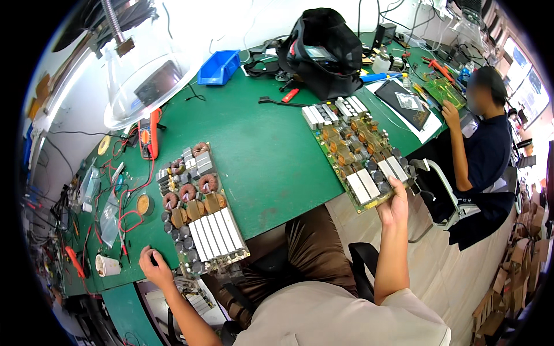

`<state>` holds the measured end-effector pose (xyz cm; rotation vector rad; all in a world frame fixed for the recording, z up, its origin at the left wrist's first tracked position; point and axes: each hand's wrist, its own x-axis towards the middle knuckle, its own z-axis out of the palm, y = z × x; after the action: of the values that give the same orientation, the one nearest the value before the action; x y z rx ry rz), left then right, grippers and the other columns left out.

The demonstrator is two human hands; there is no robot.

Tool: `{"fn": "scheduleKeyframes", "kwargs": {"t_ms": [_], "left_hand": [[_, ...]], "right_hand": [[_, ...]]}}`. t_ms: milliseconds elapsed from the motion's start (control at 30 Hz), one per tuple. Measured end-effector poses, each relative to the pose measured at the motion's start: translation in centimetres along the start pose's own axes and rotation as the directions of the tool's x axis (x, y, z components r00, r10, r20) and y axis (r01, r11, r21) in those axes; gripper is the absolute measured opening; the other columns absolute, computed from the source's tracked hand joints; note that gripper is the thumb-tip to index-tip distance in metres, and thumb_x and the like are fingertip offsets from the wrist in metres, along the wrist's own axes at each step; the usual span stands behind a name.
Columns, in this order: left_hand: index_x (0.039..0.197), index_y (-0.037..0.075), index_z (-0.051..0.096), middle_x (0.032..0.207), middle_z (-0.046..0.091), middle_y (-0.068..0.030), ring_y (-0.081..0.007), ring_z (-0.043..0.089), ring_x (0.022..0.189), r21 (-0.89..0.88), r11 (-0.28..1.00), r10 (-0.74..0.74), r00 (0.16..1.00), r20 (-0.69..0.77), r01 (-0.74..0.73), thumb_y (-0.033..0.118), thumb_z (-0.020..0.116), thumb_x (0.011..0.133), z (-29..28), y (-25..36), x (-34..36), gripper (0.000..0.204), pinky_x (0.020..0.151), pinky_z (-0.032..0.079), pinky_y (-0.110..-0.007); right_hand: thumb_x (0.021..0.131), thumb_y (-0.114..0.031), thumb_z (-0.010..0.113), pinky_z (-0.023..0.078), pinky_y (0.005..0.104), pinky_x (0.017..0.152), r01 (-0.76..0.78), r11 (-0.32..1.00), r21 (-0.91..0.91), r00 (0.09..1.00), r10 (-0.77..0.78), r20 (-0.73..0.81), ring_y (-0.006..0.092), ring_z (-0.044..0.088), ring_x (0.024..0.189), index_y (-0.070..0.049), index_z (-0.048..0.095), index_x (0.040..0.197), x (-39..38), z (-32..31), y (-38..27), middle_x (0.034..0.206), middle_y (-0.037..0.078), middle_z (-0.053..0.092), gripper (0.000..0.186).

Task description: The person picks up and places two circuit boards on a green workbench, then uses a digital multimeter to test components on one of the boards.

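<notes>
At a cluttered green workbench (259,144), the right hand (393,205) clamps the near end of a circuit board (355,150) overhanging the table's right edge; the left hand (153,262), fingers curled, rests at the front edge beside a second board (199,210).

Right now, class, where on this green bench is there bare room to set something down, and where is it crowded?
The widest bare patch of the green bench lies between the left circuit board and the right circuit board, below the black bag. The left end, around the red multimeter and red leads, is crowded.
</notes>
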<state>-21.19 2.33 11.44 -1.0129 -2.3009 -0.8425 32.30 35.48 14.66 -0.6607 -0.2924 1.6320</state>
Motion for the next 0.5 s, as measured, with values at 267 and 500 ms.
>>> {"fn": "scheduleKeyframes", "kwargs": {"t_ms": [267,500], "left_hand": [[0.094,0.000,0.064,0.115,0.065,-0.0159,-0.0344,0.058,0.106,-0.007,1.000,-0.007,1.000,-0.003,0.007,0.015,0.058,0.093,0.0,0.0,-0.2,0.017,0.093,0.044,-0.043],[0.095,0.001,0.064,0.115,0.065,-0.0160,-0.0345,0.059,0.105,0.008,1.000,0.003,1.000,-0.026,-0.002,0.014,0.059,0.092,-0.6,-0.2,-0.3,0.014,0.093,0.045,-0.043]], "right_hand": [[0.086,-0.005,0.066,0.049,0.0431,0.100,-0.008,0.996,-0.087,1.000,0.005,-0.029,0.0270,0.065,0.107,-0.001,0.057,0.122,0.8,-0.1,-1.8,0.118,0.011,0.066,0.038],[0.082,-0.012,0.070,0.047,0.0484,0.103,-0.062,0.995,-0.080,0.996,0.056,-0.075,0.0306,0.063,0.110,-0.002,0.058,0.121,2.6,-2.8,-0.3,0.119,0.012,0.066,0.042]]}}
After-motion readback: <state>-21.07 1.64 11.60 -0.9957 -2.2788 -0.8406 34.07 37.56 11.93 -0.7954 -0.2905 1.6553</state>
